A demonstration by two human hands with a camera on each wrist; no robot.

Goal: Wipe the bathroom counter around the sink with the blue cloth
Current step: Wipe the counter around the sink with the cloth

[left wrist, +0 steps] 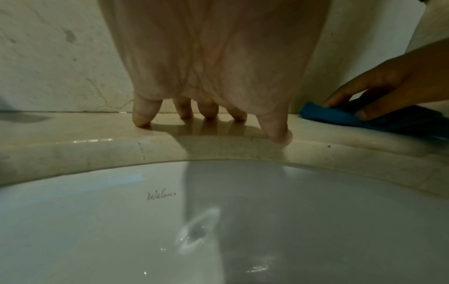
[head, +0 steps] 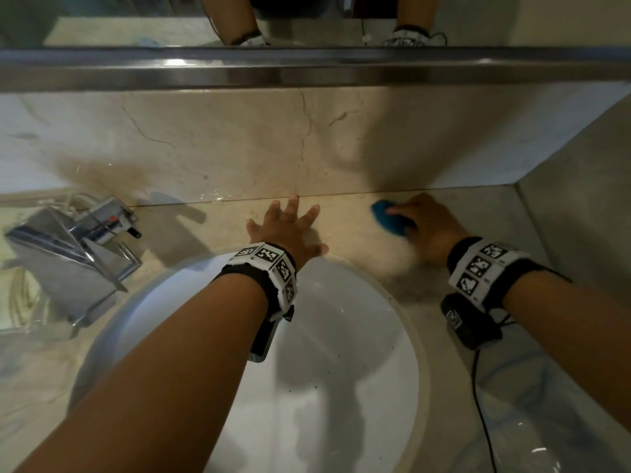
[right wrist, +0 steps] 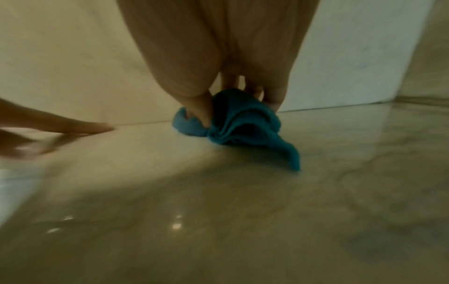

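The blue cloth (head: 389, 220) lies bunched on the beige marble counter (head: 348, 230) behind the sink, close to the back wall. My right hand (head: 426, 227) grips it, thumb and fingers curled round the folds (right wrist: 233, 123); a loose corner trails toward the wrist. My left hand (head: 286, 223) rests on the counter just past the white sink bowl (head: 307, 353), fingers spread and straight, fingertips (left wrist: 141, 121) pressing the stone. In the left wrist view the cloth (left wrist: 340, 115) sits to the right of that hand.
A chrome faucet (head: 78, 247) stands at the sink's left. The marble backsplash (head: 239, 141) rises behind the counter, with a metal ledge (head: 307, 66) and mirror above. A side wall (head: 587, 199) closes the counter on the right. A black cable (head: 481, 404) hangs from my right wrist.
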